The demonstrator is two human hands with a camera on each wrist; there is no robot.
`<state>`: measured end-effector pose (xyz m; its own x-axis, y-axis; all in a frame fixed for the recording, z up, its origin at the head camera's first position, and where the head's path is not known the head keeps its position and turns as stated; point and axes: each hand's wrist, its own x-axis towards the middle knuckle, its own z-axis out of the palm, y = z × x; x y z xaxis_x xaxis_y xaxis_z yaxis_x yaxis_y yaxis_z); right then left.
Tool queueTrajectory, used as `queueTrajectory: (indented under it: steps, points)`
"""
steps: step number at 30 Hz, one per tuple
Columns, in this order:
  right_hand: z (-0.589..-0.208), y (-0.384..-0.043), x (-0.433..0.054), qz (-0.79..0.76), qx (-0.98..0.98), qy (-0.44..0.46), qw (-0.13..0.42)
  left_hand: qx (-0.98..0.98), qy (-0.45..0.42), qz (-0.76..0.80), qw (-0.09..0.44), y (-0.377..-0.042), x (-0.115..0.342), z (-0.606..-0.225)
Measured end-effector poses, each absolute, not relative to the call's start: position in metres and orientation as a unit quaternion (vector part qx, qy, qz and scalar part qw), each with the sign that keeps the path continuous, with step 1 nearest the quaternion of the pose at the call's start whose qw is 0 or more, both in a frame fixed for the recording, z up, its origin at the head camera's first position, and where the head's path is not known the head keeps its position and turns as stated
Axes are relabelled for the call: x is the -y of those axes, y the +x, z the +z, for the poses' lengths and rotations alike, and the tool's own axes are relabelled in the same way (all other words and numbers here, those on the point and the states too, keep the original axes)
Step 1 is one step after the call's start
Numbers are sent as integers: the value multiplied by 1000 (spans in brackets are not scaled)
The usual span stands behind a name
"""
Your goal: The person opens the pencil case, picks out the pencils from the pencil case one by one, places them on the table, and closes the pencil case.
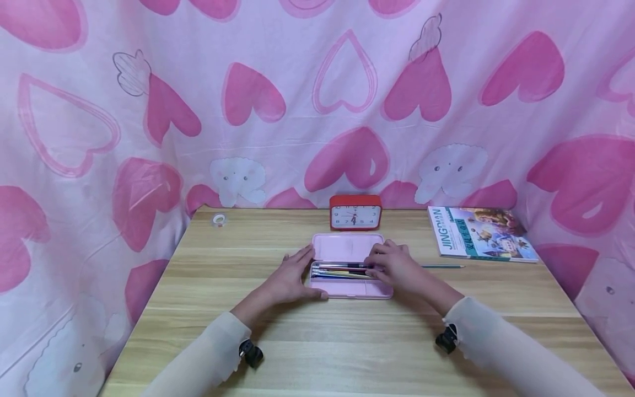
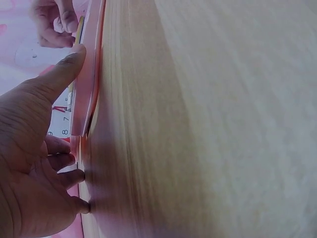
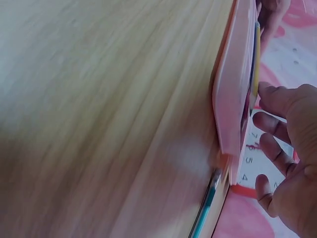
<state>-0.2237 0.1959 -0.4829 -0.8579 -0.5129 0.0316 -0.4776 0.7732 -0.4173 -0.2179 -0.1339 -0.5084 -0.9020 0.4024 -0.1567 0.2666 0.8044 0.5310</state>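
Observation:
A pink pencil case lies with its lid raised toward the back, several pencils lengthwise inside. My left hand rests against its left end, fingers extended by the lid and thumb on the front edge. Over the right end of the compartment is my right hand, fingers loosely bent. In the right wrist view its thumb touches or nearly touches a yellow pencil, with the other fingers spread apart. A green pencil lies on the table, just right of the case.
Behind the case stands a red alarm clock. A magazine lies at the back right of the wooden table, and a small tape roll at the back left. A pink heart-patterned curtain hangs behind the table.

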Motion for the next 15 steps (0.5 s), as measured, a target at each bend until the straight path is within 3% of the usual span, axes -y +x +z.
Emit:
queueTrajectory:
  steps: [15]
  points:
    - [-490,-229,-180,-166,-944,-284,30,-940,179,256,134,-217,135,-506]
